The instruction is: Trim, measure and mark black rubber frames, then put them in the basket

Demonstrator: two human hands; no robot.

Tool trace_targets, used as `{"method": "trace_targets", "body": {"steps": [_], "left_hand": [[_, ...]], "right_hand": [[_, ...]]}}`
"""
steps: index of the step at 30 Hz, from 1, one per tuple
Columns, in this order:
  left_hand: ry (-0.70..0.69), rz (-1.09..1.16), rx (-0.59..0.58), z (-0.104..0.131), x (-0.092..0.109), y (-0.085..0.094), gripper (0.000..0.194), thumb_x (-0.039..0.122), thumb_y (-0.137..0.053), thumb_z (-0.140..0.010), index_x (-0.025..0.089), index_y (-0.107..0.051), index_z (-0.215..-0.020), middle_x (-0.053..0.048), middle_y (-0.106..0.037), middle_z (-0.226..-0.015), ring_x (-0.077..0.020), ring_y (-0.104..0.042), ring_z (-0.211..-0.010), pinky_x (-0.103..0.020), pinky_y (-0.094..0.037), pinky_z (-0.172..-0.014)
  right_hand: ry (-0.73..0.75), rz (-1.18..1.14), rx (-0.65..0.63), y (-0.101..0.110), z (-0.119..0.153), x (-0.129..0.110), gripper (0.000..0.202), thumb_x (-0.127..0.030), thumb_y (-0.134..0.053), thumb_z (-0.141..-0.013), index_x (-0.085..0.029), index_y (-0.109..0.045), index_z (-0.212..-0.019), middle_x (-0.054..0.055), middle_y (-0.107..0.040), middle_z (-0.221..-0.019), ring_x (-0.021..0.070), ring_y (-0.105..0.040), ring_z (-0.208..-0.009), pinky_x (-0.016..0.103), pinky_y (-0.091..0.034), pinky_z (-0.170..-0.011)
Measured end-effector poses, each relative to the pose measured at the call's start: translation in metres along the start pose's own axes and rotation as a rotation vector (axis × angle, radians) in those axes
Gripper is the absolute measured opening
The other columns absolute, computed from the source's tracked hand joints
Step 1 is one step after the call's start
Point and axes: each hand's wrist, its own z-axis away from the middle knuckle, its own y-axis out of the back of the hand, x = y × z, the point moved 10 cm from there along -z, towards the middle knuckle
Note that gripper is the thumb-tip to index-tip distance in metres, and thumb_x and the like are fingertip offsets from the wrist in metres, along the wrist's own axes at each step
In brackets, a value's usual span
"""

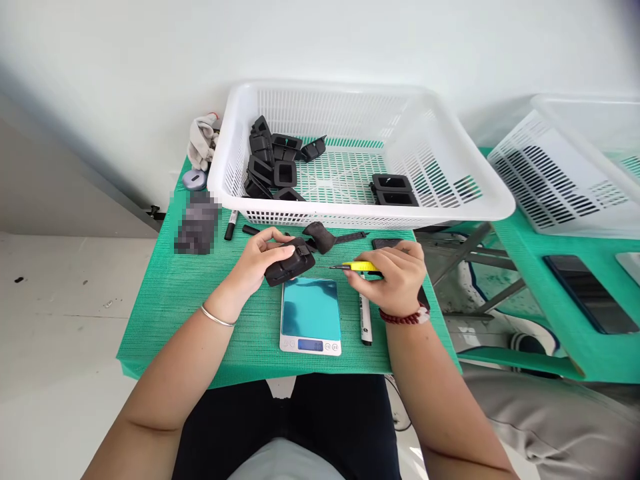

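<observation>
My left hand (254, 263) is closed around a black moulded part (290, 265), held tilted above the back left edge of a small digital scale (311, 310). The scale has a shiny plate and a lit display. To the right, my right hand (395, 277) grips a yellow utility knife (362, 266), its thin dark tip pointing left towards the part but apart from it. Beneath that hand lies a white marker (366, 317) with a black cap. Just behind the held part are crumpled dark pieces (323, 237), whose kind I cannot make out.
A large white basket (360, 217) holding several similar black parts (285, 173) stands at the back. Gloves (201, 140), a small round case (194, 179) and another marker (231, 225) lie on the left. A second table on the right bears a phone (590, 293) and a white basket (575, 107).
</observation>
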Motion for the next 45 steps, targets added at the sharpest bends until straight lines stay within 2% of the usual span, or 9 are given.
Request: {"method": "trace_targets", "body": {"steps": [6, 10, 19, 24, 33, 36, 40, 45], "left_hand": [[0.025, 0.011, -0.007, -0.001, -0.004, 0.0, 0.029, 0.035, -0.073, -0.067, 0.019, -0.052, -0.08, -0.001, -0.068, -0.078, -0.019, -0.066, -0.055, -0.033, -0.056, -0.045], [0.02, 0.032, -0.024, -0.001, -0.004, -0.001, 0.028, 0.033, -0.073, -0.067, 0.018, -0.052, -0.078, -0.003, -0.069, -0.091, -0.0188, -0.067, -0.057, -0.034, -0.056, -0.045], [0.022, 0.032, -0.029, -0.002, -0.005, 0.0, 0.027, 0.032, -0.072, -0.068, 0.018, -0.053, -0.08, -0.001, -0.068, -0.08, -0.0192, -0.066, -0.055, -0.033, -0.055, -0.045], [0.03, 0.018, -0.049, -0.001, -0.006, -0.003, 0.026, 0.033, -0.071, -0.068, 0.018, -0.054, -0.081, -0.002, -0.067, -0.075, -0.0188, -0.065, -0.053, -0.032, -0.055, -0.045], [0.031, 0.014, -0.022, -0.002, -0.006, -0.001, 0.027, 0.034, -0.072, -0.068, 0.019, -0.054, -0.08, -0.001, -0.068, -0.075, -0.0188, -0.065, -0.054, -0.033, -0.055, -0.046], [0.037, 0.002, -0.029, -0.001, -0.006, -0.002, 0.026, 0.034, -0.072, -0.068, 0.019, -0.055, -0.081, -0.001, -0.068, -0.074, -0.0187, -0.065, -0.054, -0.033, -0.055, -0.046], [0.042, -0.008, -0.001, -0.001, -0.006, 0.0, 0.027, 0.035, -0.072, -0.067, 0.019, -0.055, -0.082, -0.001, -0.067, -0.072, -0.0183, -0.065, -0.054, -0.033, -0.055, -0.047], [0.012, 0.006, 0.068, -0.002, -0.004, 0.007, 0.03, 0.036, -0.073, -0.066, 0.019, -0.054, -0.08, 0.0, -0.067, -0.076, -0.0177, -0.065, -0.055, -0.032, -0.055, -0.047]], "right_hand": [[0.032, 0.007, 0.048, 0.004, -0.002, -0.004, 0.033, -0.049, -0.064, -0.076, -0.02, -0.058, -0.062, -0.003, -0.064, -0.052, 0.0117, -0.056, -0.047, 0.031, -0.037, -0.066], [0.02, 0.013, 0.035, 0.003, -0.002, -0.004, 0.031, -0.047, -0.062, -0.077, -0.02, -0.058, -0.062, -0.003, -0.064, -0.052, 0.0122, -0.056, -0.047, 0.032, -0.036, -0.066], [0.017, 0.017, 0.062, 0.006, -0.001, -0.003, 0.031, -0.046, -0.065, -0.076, -0.02, -0.057, -0.062, -0.003, -0.062, -0.05, 0.0114, -0.055, -0.046, 0.032, -0.036, -0.068], [0.001, 0.018, 0.024, 0.003, -0.003, -0.001, 0.035, -0.05, -0.062, -0.077, -0.02, -0.057, -0.06, -0.003, -0.062, -0.049, 0.0115, -0.055, -0.046, 0.033, -0.036, -0.069], [0.012, 0.034, 0.038, 0.004, -0.002, -0.001, 0.03, -0.045, -0.064, -0.076, -0.02, -0.058, -0.062, -0.003, -0.063, -0.051, 0.0118, -0.055, -0.046, 0.033, -0.036, -0.068], [0.008, 0.003, 0.018, 0.002, -0.001, 0.0, 0.032, -0.048, -0.064, -0.076, -0.02, -0.058, -0.061, -0.003, -0.062, -0.05, 0.0118, -0.055, -0.046, 0.033, -0.036, -0.07], [-0.025, 0.028, -0.049, -0.005, 0.001, 0.004, 0.034, -0.051, -0.06, -0.077, -0.021, -0.058, -0.061, -0.002, -0.063, -0.051, 0.0122, -0.054, -0.047, 0.033, -0.035, -0.07], [-0.014, 0.077, -0.026, -0.004, 0.002, 0.002, 0.033, -0.05, -0.062, -0.076, -0.021, -0.057, -0.061, -0.003, -0.062, -0.05, 0.0116, -0.053, -0.046, 0.033, -0.033, -0.07]]}}
